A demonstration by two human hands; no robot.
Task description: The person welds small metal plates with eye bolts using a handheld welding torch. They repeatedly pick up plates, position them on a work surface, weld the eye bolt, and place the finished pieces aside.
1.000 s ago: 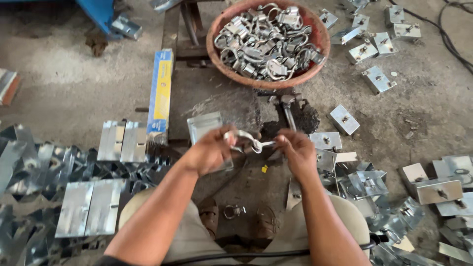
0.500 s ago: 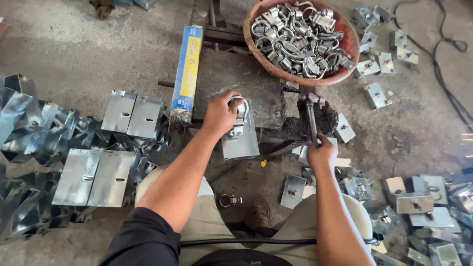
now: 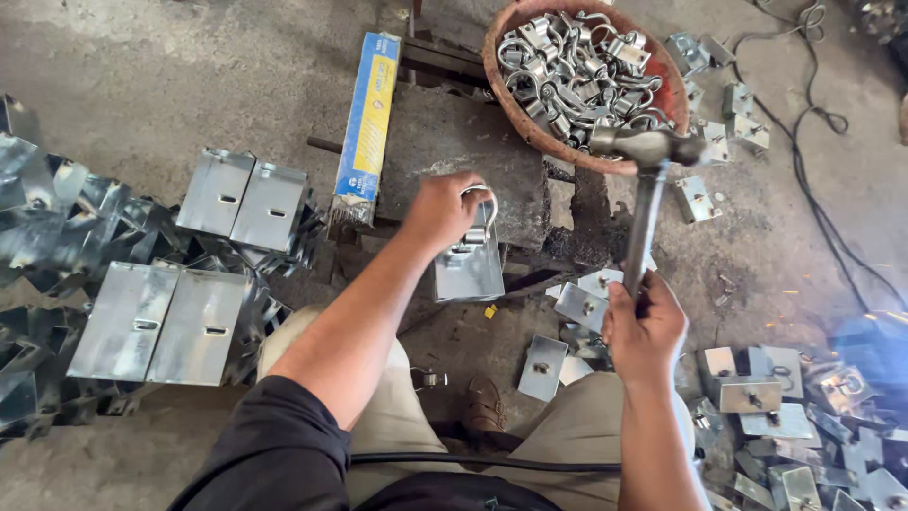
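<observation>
left hand [image 3: 440, 210] closed on U-shaped clamp [image 3: 480, 213] atop metal plate [image 3: 468, 267], frame centre | right hand [image 3: 645, 326] gripping hammer [image 3: 647, 194], head raised upper right | basin of clamps [image 3: 579, 71] top right | blue-yellow box [image 3: 368, 118] upper left of centre

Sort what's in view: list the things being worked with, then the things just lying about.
In use:
left hand
metal loop
metal plate
right hand
hammer

Lying about:
basket of clamps
blue and yellow box
black cable
folded plates
</observation>
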